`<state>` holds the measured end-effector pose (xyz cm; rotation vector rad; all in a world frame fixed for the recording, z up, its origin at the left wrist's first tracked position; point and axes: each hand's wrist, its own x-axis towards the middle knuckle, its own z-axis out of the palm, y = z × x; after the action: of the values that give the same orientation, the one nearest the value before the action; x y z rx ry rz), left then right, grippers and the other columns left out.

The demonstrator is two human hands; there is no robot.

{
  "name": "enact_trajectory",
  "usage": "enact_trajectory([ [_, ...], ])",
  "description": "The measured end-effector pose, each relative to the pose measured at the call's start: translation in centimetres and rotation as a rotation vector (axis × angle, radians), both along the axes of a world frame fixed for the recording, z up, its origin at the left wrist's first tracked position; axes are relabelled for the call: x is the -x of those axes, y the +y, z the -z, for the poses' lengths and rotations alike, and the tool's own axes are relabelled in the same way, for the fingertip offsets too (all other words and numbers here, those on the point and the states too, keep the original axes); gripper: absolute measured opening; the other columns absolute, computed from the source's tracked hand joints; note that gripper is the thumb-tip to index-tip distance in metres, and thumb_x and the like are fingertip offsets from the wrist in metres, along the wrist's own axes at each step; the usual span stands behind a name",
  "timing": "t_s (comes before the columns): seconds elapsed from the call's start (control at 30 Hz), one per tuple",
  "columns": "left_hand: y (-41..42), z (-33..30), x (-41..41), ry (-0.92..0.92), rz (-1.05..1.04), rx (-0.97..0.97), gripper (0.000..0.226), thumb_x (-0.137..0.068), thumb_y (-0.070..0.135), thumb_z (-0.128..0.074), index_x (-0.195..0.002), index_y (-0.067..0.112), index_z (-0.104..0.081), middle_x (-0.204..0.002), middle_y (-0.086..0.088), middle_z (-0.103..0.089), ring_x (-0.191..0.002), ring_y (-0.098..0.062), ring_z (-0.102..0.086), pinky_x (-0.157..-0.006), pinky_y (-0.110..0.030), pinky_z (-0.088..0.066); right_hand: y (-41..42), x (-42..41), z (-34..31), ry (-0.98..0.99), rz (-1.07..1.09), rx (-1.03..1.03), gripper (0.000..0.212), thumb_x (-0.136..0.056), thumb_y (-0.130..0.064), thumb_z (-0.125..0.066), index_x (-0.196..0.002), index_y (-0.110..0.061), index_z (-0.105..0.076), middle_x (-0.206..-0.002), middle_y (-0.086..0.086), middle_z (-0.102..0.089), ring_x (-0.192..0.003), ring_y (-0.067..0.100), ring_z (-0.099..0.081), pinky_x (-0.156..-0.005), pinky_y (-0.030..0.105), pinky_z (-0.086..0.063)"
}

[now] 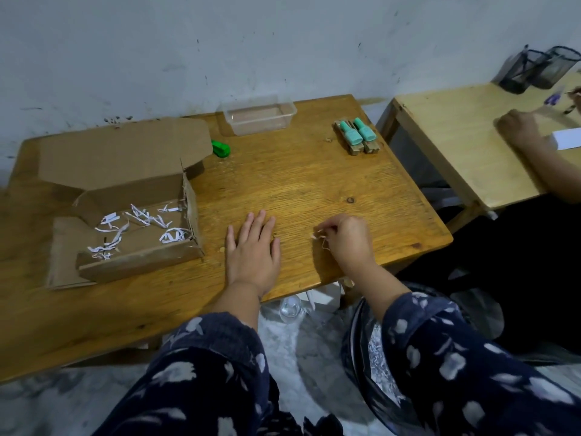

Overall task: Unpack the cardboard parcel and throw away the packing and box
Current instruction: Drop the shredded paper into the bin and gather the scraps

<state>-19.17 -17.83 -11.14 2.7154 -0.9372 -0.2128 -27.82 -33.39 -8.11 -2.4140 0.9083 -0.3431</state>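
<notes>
An open cardboard box [138, 256] sits on the left of the wooden table [314, 184], lid folded back, with white paper shreds [138, 229] scattered inside. My left hand [253, 247] lies flat on the table, fingers apart, to the right of the box. My right hand [347, 239] is near the table's front edge, fingertips pinched on a few paper shreds [317, 236]. Two teal-capped bottles [358, 135] lie at the back right of the table. Below the right arm, a black bin bag [367, 357] holds shredded paper.
A clear plastic tub [261, 116] stands at the back by the wall and a small green object [221, 149] lies beside the box lid. A second, paler table [465, 140] on the right carries mesh pen holders [534, 69]; another person's hand [518, 127] rests there.
</notes>
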Motion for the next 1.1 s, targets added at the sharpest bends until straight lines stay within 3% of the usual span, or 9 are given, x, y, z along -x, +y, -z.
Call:
enact_trajectory([
  [0.17,-2.6,-1.8,0.7,0.006,0.063,-0.005,0.053,-0.100,0.042,-0.026,-0.150,0.025,-0.024,-0.161,0.006,-0.011,-0.148,-0.012,0.001,-0.118,-0.053,0.004,-4.6,3.9,-1.4,0.022,0.252,-0.108,0.018,-0.088,-0.007,-0.060,-0.094,-0.014,-0.075,-0.102,0.006,-0.072,-0.095,0.020,-0.065,-0.087,0.030,-0.051],
  [0.27,-6.6,-2.9,2.2,0.015,0.189,0.030,0.050,-0.101,0.038,-0.026,-0.150,0.025,-0.025,-0.161,0.006,-0.012,-0.148,-0.011,0.000,-0.119,-0.050,0.002,-6.3,7.2,-1.8,0.022,0.312,-0.082,0.017,-0.087,-0.006,-0.060,-0.094,-0.010,-0.076,-0.100,0.008,-0.073,-0.097,0.023,-0.066,-0.086,0.027,-0.047],
  [0.5,-13.6,-2.3,6.1,0.010,0.391,0.009,0.047,-0.101,0.033,-0.028,-0.147,0.024,-0.032,-0.160,0.007,-0.013,-0.148,-0.010,0.001,-0.117,-0.049,0.004,-8.3,12.5,-1.2,-0.014,0.445,-0.112,0.017,-0.085,-0.007,-0.061,-0.090,-0.012,-0.077,-0.094,0.008,-0.073,-0.090,0.022,-0.067,-0.087,0.029,-0.052],
  [0.73,-17.4,-0.4,9.2,0.032,0.585,-0.065,0.051,-0.102,0.037,-0.023,-0.152,0.024,-0.018,-0.162,0.006,-0.003,-0.148,-0.013,0.005,-0.118,-0.050,0.003,-10.3,20.2,1.7,0.203,0.512,0.014,0.019,-0.089,-0.010,-0.058,-0.098,-0.010,-0.075,-0.105,0.008,-0.070,-0.098,0.026,-0.064,-0.084,0.036,-0.051],
  [0.8,-17.6,0.5,9.5,-0.024,0.588,-0.095,0.053,-0.102,0.040,-0.018,-0.153,0.026,-0.011,-0.162,0.005,0.001,-0.148,-0.014,0.007,-0.118,-0.050,0.003,-10.8,22.2,2.7,0.253,0.535,-0.026,0.020,-0.091,-0.011,-0.056,-0.092,-0.006,-0.075,-0.100,0.010,-0.069,-0.096,0.028,-0.064,-0.076,0.034,-0.048],
  [0.87,-17.6,1.1,9.6,-0.083,0.579,-0.089,0.054,-0.101,0.042,-0.014,-0.153,0.026,-0.009,-0.161,0.005,0.000,-0.148,-0.014,0.006,-0.118,-0.050,0.003,-11.1,23.9,3.8,0.318,0.539,-0.065,0.026,-0.093,-0.015,-0.053,-0.073,-0.004,-0.066,-0.088,0.015,-0.064,-0.087,0.032,-0.063,-0.062,0.031,-0.038],
  [0.93,-17.6,1.3,9.7,-0.113,0.568,-0.073,0.055,-0.100,0.042,-0.014,-0.152,0.027,-0.012,-0.161,0.005,-0.003,-0.148,-0.014,0.003,-0.118,-0.050,0.002,-11.1,25.3,4.8,0.363,0.557,-0.080,0.030,-0.095,-0.017,-0.052,-0.069,-0.004,-0.059,-0.085,0.018,-0.065,-0.082,0.036,-0.063,-0.058,0.031,-0.034],
  [1.03,-17.9,1.5,9.8,-0.128,0.555,-0.061,0.054,-0.100,0.040,-0.017,-0.152,0.025,-0.018,-0.161,0.004,-0.009,-0.148,-0.013,0.000,-0.118,-0.050,-0.001,-11.3,26.7,6.4,0.384,0.606,-0.121,0.019,-0.089,-0.002,-0.053,-0.093,-0.001,-0.071,-0.097,0.020,-0.071,-0.091,0.037,-0.065,-0.066,0.036,-0.049],
  [1.1,-17.8,1.6,9.9,-0.139,0.557,-0.056,0.054,-0.100,0.039,-0.018,-0.152,0.024,-0.019,-0.161,0.003,-0.011,-0.148,-0.014,-0.002,-0.119,-0.050,-0.002,-11.3,27.2,7.2,0.361,0.632,-0.149,0.032,-0.086,0.005,-0.052,-0.105,-0.011,-0.072,-0.108,0.013,-0.070,-0.099,0.033,-0.065,-0.074,0.030,-0.047],
])
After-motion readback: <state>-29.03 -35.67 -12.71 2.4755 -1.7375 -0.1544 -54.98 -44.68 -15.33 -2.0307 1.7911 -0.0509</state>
